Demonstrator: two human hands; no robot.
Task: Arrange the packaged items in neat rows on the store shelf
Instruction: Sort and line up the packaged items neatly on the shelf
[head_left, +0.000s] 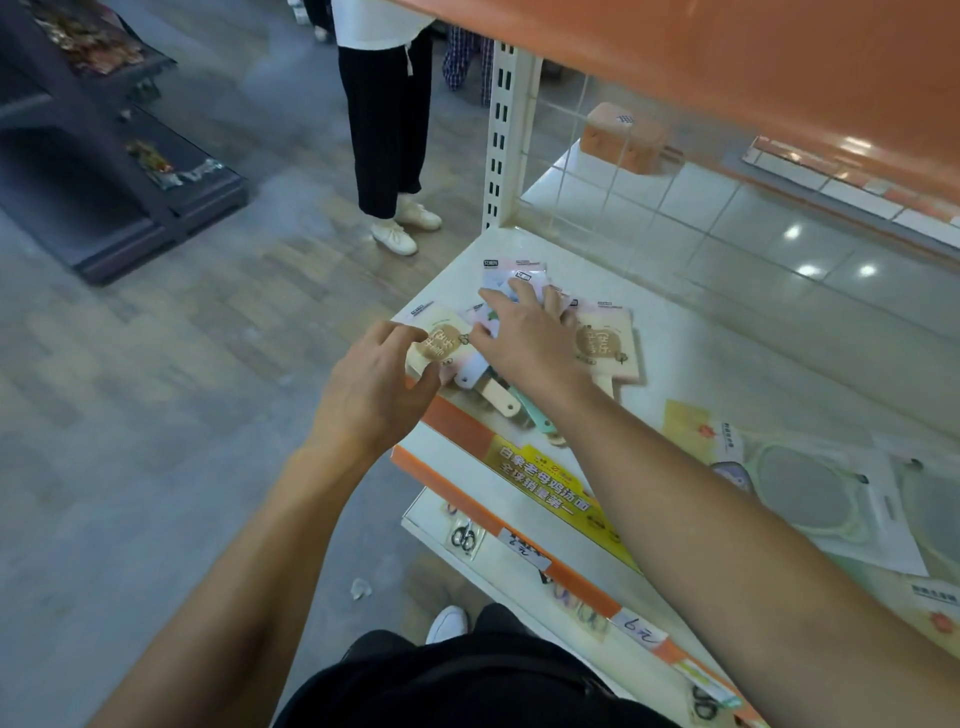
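A loose heap of packaged paddle-shaped items in cream, pink and teal lies at the left end of the white store shelf. My left hand pinches the edge of a cream packaged item at the shelf's left corner. Over the middle of the heap, my right hand lies spread with its fingers resting on the packs. One more cream packaged item sits flat just right of that hand. Handles of several items stick out toward the shelf's front edge.
Flat packs with round grey shapes lie on the shelf to the right. An orange shelf overhangs above. A lower shelf holds scissors behind price tags. A person stands in the aisle beyond, and a dark display rack stands far left.
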